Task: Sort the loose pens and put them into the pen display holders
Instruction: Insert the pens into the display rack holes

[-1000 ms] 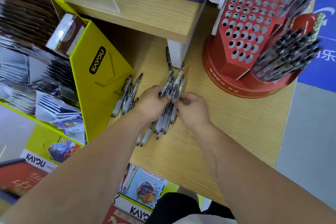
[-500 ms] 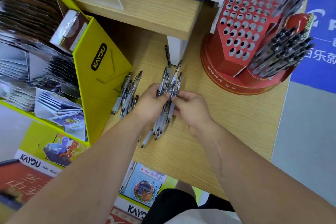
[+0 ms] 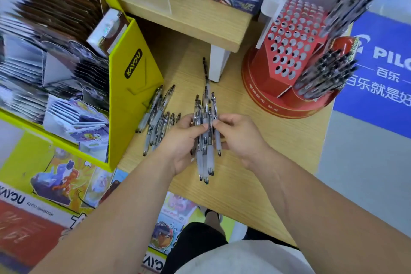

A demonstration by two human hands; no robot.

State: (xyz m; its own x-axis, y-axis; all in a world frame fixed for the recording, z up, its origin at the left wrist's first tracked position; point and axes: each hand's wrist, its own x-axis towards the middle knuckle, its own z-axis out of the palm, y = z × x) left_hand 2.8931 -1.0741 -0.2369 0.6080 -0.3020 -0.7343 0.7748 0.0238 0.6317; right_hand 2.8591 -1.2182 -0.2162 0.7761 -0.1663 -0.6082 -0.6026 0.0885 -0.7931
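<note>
Pen bundle (image 3: 205, 158) tighter than before; left hand (image 3: 180, 142) and right hand (image 3: 240, 138) both clasped round it

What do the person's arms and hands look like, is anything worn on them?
Both are bare. The left hand and right hand have no gloves, and no rings show. No watch or band shows on either wrist, and the left forearm and right forearm are uncovered to the picture's edge, no sleeve in view. A light top shows at the bottom edge.
</note>
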